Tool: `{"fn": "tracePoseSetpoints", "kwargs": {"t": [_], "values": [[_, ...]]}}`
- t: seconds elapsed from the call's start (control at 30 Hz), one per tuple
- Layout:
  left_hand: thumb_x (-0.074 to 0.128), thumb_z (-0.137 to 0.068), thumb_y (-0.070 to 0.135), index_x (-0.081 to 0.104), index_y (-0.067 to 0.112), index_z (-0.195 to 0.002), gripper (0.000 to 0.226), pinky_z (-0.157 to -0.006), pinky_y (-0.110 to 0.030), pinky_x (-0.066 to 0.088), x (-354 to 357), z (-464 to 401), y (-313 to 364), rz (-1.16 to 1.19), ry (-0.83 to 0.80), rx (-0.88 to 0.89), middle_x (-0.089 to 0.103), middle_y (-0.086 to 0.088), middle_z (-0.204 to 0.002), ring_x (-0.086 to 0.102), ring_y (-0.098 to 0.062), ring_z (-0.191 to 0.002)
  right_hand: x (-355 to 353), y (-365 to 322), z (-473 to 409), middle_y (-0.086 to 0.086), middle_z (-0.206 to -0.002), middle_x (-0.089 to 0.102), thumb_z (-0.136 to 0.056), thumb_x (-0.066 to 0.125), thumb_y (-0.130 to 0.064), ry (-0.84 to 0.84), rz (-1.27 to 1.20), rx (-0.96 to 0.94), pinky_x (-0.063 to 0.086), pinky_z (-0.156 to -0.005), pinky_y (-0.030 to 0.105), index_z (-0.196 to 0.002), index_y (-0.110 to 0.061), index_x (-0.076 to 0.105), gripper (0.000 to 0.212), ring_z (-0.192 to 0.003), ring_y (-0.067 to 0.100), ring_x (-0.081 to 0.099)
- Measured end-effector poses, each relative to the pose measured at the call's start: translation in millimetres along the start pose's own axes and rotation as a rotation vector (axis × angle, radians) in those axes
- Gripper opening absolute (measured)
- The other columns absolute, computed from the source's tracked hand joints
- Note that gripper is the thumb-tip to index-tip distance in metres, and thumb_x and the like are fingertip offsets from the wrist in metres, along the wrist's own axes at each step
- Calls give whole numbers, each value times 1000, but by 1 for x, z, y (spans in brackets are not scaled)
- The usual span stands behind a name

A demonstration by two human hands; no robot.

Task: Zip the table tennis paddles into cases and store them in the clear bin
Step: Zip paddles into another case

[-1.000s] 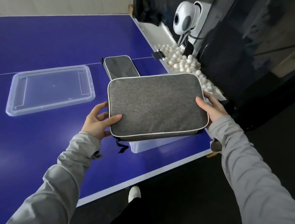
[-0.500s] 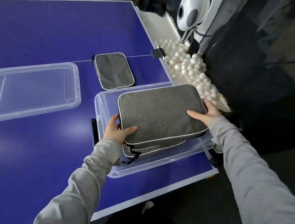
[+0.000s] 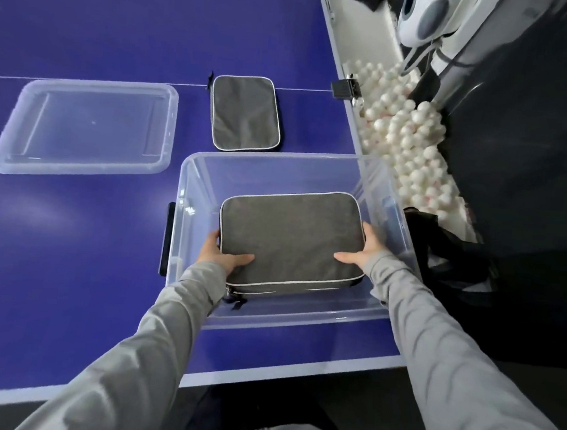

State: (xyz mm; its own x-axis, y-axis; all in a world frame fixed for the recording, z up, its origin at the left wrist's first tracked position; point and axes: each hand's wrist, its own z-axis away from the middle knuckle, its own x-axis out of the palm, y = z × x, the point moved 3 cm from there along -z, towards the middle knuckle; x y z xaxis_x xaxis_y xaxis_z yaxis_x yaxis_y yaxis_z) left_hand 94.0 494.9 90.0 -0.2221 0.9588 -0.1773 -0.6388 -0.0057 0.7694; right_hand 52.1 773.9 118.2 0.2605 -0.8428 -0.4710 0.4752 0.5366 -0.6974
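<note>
A blue surface carries a clear bin at its near right corner, the lid lying to its left and a second case just beyond. The case lies flat inside the bin, held level by both short ends, likely so it settles squarely. The left hand and right hand each grip an end, thumbs on top, forearms reaching down over the near wall.
</note>
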Motion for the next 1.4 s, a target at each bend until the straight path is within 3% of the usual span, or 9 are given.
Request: {"fn": "tracePoseSetpoints", "kwargs": {"t": [0.13,0.23,0.37,0.5,0.73,0.9,1.13,1.27,1.4], "values": [[83,-64,4,38,13,-137,86,-84,-25,42,2,-5,3,-173,31,12,56,-7,-120,55,-20,-101,3,6,-5,9,-143,39,-68,78,0,7,0,2,29,-108,28,-145,-10,18,98,-131,22,40],[81,-66,3,40,9,-134,80,-81,-22,39,5,-8,1,-225,19,8,58,-9,-122,53,-17,-98,2,8,-7,10,-143,39,-68,77,1,7,-1,-2,28,-107,25,-144,-9,19,97,-131,22,39],[81,-67,5,43,7,-130,74,-89,-30,44,6,-8,-3,-299,26,-26,58,-12,-124,56,-25,-108,2,8,-6,9,-141,43,-69,79,-8,6,82,-17,31,-111,38,-144,-12,22,94,-129,26,42],[82,-68,11,39,9,-133,77,-100,-42,44,7,-6,-4,-368,20,-59,57,-15,-126,54,-31,-116,2,7,0,11,-140,43,-72,77,-17,37,186,-40,32,-109,34,-145,-14,19,93,-128,27,42],[77,-74,23,36,11,-135,75,-98,-35,40,7,11,6,-543,30,-45,54,-13,-128,50,-31,-118,0,-8,19,15,-149,27,-79,72,-19,108,248,-193,22,-114,37,-147,-9,10,92,-137,28,28],[68,-82,24,31,8,-141,71,-100,-34,34,5,38,29,-720,68,182,44,-19,-135,44,-34,-124,8,-31,30,13,-153,21,-86,62,-21,133,385,-336,12,-112,26,-146,-7,16,77,-142,24,19],[57,-89,19,32,10,-143,60,-111,-34,23,-17,80,49,-883,142,585,36,-9,-147,26,-28,-140,45,-66,46,18,-148,29,-90,56,-16,59,444,-479,13,-111,24,-143,-1,25,63,-139,27,25],[56,-91,20,35,7,-141,56,-113,-32,20,-49,97,45,-857,264,653,36,-9,-148,25,-25,-141,80,-88,58,18,-147,30,-92,53,-16,3,467,-547,14,-110,25,-142,-2,27,59,-138,28,27],[52,-94,22,38,7,-140,51,-113,-33,21,-99,112,23,-780,369,610,38,-10,-147,25,-25,-142,129,-114,75,16,-149,30,-93,50,-18,-65,546,-654,13,-111,26,-142,-2,28,56,-139,27,25]]}}
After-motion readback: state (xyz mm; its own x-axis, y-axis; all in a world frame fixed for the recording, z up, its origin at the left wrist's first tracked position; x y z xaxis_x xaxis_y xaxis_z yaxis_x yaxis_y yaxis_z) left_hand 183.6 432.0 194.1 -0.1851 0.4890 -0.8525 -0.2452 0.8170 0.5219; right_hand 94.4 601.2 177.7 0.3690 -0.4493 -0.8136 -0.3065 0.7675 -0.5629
